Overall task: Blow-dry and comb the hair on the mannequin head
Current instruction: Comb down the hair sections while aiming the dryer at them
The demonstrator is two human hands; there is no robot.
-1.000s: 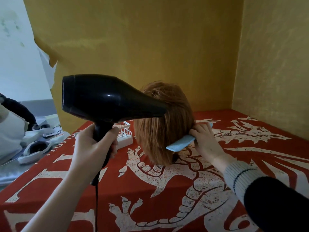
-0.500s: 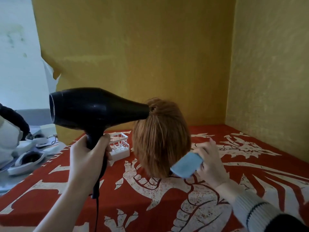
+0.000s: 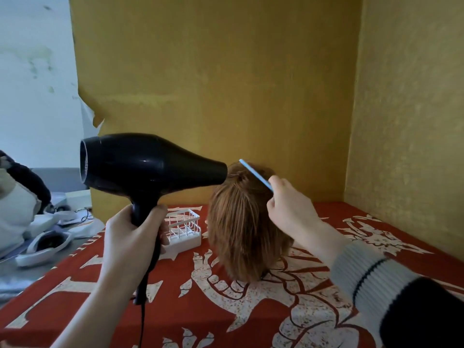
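Observation:
A mannequin head (image 3: 244,229) with short ginger hair stands on the red patterned cloth (image 3: 226,310), its back toward me. My left hand (image 3: 130,237) grips the handle of a black hair dryer (image 3: 140,164), whose nozzle points right at the crown of the hair. My right hand (image 3: 288,209) holds a light blue comb (image 3: 254,174) edge-on at the top of the head, its teeth in the hair near the crown. The dryer's black cord (image 3: 144,310) hangs down from the handle.
A small white wire rack (image 3: 184,229) sits on the cloth just left of the head, behind my left hand. Yellow walls (image 3: 251,96) close in behind and on the right. White headsets and cables (image 3: 47,243) lie on a grey surface at far left.
My right hand has lifted the comb from the lower right side of the hair up to the crown. The dryer has stayed aimed at the top of the head.

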